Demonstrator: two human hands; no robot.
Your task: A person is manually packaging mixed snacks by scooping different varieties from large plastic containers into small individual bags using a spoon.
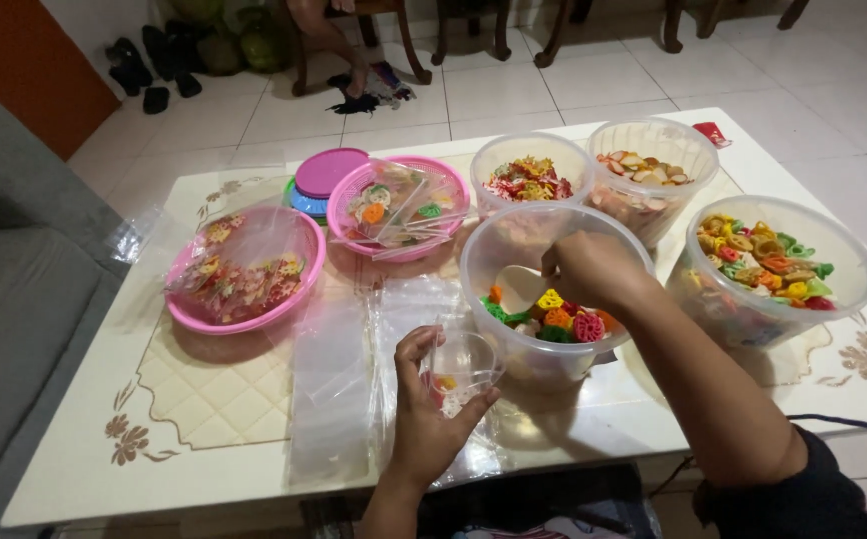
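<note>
Tub [493, 250] of colourful crackers [563, 321], filled bowls [244, 265]

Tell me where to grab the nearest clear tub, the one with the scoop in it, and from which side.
Grip the clear tub by its upper rim on the far-left side. It stands upright and open; the right hand fills the near-right opening, and the left hand holds a small bag at its front.

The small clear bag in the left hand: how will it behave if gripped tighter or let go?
The small clear bag looks thin and floppy, held open by the left hand, so it would probably collapse if released. With few pieces inside, it is likely light. Its glossy film may be slippery.
</note>
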